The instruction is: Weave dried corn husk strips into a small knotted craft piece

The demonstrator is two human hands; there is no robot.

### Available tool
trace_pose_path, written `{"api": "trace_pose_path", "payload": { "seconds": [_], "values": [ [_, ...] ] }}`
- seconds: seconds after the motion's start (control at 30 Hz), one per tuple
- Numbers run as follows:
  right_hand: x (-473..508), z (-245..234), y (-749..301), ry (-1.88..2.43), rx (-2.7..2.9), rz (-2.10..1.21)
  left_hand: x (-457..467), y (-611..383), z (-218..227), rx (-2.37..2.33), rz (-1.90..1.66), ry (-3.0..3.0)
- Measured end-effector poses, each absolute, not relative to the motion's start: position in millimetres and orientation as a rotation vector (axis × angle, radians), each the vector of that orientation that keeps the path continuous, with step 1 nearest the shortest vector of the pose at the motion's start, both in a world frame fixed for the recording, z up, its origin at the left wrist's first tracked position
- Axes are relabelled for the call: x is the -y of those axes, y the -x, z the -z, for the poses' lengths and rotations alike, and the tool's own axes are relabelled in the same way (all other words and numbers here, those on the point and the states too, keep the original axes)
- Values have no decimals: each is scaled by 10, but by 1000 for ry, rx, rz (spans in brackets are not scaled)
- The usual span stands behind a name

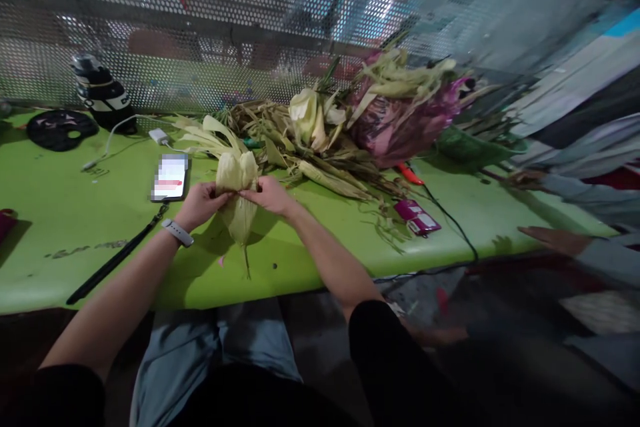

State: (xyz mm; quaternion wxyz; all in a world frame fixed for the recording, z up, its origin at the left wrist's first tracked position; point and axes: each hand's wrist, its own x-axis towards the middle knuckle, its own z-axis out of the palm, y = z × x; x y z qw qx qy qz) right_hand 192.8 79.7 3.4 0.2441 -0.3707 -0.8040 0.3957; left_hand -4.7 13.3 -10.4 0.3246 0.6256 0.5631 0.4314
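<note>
Between my two hands is a bundle of pale corn husks [239, 213], pinched in at its middle. Its upper part is folded into rounded puffs, with long strips fanning out to the upper left, and a thin stalk hangs from the lower end. My left hand [200, 203], a pale band on its wrist, grips the bundle's left side. From the right, my right hand [273, 197] pinches the same waist, thumbs nearly meeting. Whether a tie lies under the fingers I cannot tell. A heap of dry corn husks [330, 180] lies just beyond, with a husk flower [307, 117] on it.
On the green table [295, 250] lie a phone [171, 177] with a black strap, a white cable, a black mask [63, 130] and a dark bottle [103, 90]. A pink bag [390, 127], purple packet [417, 217] and red-handled tool [410, 173] are rightward. Another person's hands [555, 239] reach in at right.
</note>
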Motion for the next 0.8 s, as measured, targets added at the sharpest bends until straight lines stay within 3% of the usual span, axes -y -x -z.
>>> {"api": "trace_pose_path", "payload": {
  "seconds": [0.4,0.6,0.8],
  "values": [
    [-685,-123,-1880,1179,2392,-588,-124,11,118,-1671,-1217,-1900],
    [-683,-101,-1857,1160,2502,-521,-116,-13,110,-1686,-1132,-1943],
    [-573,-70,-1771,1291,2591,-245,-91,-28,120,-1768,-1066,-2103]
  ]
}}
